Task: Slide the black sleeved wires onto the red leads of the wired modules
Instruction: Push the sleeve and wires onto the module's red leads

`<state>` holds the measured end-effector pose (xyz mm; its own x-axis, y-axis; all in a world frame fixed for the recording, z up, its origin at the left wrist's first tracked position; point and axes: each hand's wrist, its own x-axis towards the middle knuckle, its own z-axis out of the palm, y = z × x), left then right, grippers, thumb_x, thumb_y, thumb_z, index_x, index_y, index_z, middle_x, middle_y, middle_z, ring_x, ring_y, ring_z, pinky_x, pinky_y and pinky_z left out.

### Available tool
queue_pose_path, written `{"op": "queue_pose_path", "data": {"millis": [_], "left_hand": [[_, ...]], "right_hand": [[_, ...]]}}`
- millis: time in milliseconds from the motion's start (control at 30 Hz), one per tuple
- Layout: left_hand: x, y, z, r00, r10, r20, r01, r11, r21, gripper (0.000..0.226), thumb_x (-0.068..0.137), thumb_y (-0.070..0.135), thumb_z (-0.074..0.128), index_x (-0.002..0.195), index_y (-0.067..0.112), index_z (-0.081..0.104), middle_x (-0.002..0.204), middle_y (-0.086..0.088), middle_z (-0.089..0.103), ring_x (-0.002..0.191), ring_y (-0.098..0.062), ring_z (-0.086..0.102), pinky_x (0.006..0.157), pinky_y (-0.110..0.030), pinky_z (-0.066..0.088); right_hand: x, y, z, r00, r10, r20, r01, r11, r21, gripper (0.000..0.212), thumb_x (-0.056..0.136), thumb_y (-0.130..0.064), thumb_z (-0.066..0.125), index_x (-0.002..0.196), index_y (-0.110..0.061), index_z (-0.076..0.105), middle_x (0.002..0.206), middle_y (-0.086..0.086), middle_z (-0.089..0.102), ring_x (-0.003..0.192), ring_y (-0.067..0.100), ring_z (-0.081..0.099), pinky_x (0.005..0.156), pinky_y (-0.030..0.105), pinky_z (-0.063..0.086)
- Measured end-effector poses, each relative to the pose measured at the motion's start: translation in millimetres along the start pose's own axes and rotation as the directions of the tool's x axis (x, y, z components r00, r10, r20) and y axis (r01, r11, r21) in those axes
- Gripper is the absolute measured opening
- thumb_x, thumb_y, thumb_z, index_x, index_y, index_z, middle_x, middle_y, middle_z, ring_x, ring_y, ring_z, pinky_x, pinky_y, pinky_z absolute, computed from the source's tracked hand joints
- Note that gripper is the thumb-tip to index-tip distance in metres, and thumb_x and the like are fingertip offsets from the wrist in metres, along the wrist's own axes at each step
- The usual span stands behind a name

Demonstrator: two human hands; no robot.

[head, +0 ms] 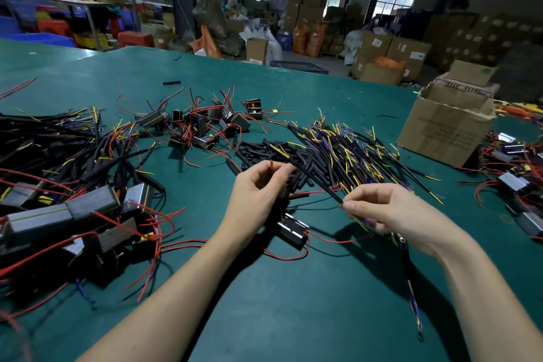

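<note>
Your left hand pinches the red lead so its tip stands up just above that grip, and your right hand pinches the near end of a black sleeved wire. The wire's long axis runs from your right grip up and leftward, its far end just beside the lead. Steady the lead close to its tip, line the sleeve's mouth up with it, then feed slowly. The module lies on the tabletop below, between your hands.

Green counter beneath an open, worn cardboard box at far right. Beyond its far edge, stacked cartons, orange sacks, a blue crate on the floor and red stools near shelving at left.
</note>
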<state>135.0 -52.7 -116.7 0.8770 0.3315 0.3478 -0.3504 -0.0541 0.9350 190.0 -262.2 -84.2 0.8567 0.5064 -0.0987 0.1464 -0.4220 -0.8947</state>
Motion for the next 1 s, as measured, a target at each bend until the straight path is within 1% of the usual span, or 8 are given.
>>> {"op": "queue_pose_path", "data": {"millis": [167,333,400,467,600,667,767,1000], "left_hand": [[2.3,1.2,0.1,0.999,-0.022,-0.027,0.02,0.997,-0.069,0.011,0.091,0.012,0.06,0.082,0.012,0.064,0.055,0.014,0.055,0.054,0.001,0.046,0.056,-0.01,0.04],[1.7,-0.2,-0.5,0.999,-0.04,-0.012,0.039,0.995,-0.096,0.012,0.091,0.011,0.061,0.079,0.009,0.063,0.056,0.009,0.052,0.053,-0.002,0.045,0.054,-0.011,0.04],[1.1,-0.4,0.8,0.999,-0.046,0.019,0.047,0.995,-0.09,0.015,0.089,0.01,0.063,0.074,0.012,0.063,0.055,0.011,0.054,0.053,-0.001,0.046,0.054,-0.011,0.04],[0.1,-0.1,2.2,0.997,-0.045,0.055,0.05,0.994,-0.094,0.018,0.088,0.008,0.065,0.071,0.013,0.063,0.054,0.014,0.057,0.053,0.001,0.048,0.056,-0.011,0.041],[-2.0,1.5,1.5,0.995,-0.023,0.095,0.032,0.994,-0.1,0.019,0.087,0.005,0.064,0.069,0.011,0.064,0.054,0.013,0.06,0.054,0.002,0.052,0.057,-0.011,0.043],[-0.9,1.1,-0.7,0.995,-0.036,0.096,0.047,0.992,-0.118,0.02,0.087,0.006,0.064,0.068,0.011,0.064,0.054,0.012,0.059,0.053,0.001,0.052,0.056,-0.011,0.043],[0.3,0.5,-0.7,0.991,-0.071,0.11,0.084,0.99,-0.111,0.02,0.087,0.008,0.064,0.068,0.012,0.063,0.053,0.011,0.057,0.051,-0.001,0.048,0.053,-0.011,0.04],[-1.9,0.1,-1.3,0.979,-0.096,0.179,0.098,0.995,-0.002,0.011,0.085,0.003,0.064,0.073,0.004,0.065,0.057,0.0,0.05,0.056,-0.01,0.042,0.053,-0.017,0.034]], "right_hand": [[-3.4,-1.1,-3.6,1.0,0.009,0.006,-0.008,0.992,-0.13,0.009,0.082,-0.017,0.072,0.074,-0.016,0.068,0.062,-0.005,0.057,0.06,0.015,0.037,0.047,0.019,0.028],[-1.9,-2.8,2.5,0.999,0.036,0.004,-0.035,0.979,-0.2,0.006,0.084,-0.013,0.071,0.078,-0.015,0.067,0.062,-0.009,0.062,0.054,0.005,0.048,0.046,0.011,0.034],[3.1,-5.3,12.2,0.997,-0.041,-0.073,0.026,0.982,-0.187,0.003,0.084,-0.014,0.07,0.083,-0.016,0.068,0.072,-0.007,0.069,0.064,0.007,0.057,0.059,0.011,0.043],[8.7,-10.9,28.1,0.962,-0.193,-0.192,0.162,0.972,-0.168,0.001,0.085,-0.016,0.069,0.085,-0.017,0.07,0.083,-0.004,0.072,0.077,0.011,0.063,0.074,0.019,0.048],[13.7,-22.0,67.3,0.85,-0.422,-0.315,0.387,0.906,-0.17,0.014,0.084,-0.013,0.071,0.081,-0.026,0.07,0.075,-0.009,0.073,0.072,0.002,0.064,0.069,0.016,0.047],[14.7,-22.1,75.3,0.816,-0.436,-0.38,0.427,0.897,-0.112,0.017,0.084,-0.011,0.071,0.08,-0.027,0.071,0.073,-0.01,0.073,0.071,0.0,0.065,0.068,0.013,0.045],[16.0,-19.6,76.8,0.8,-0.397,-0.45,0.445,0.896,0.001,0.013,0.085,-0.008,0.069,0.081,-0.02,0.072,0.074,-0.006,0.073,0.072,0.004,0.067,0.071,0.02,0.047],[19.8,-24.7,74.8,0.778,-0.285,-0.561,0.495,0.827,0.267,0.016,0.088,0.0,0.061,0.082,-0.015,0.065,0.067,-0.006,0.064,0.058,0.005,0.055,0.059,0.014,0.045]]}}
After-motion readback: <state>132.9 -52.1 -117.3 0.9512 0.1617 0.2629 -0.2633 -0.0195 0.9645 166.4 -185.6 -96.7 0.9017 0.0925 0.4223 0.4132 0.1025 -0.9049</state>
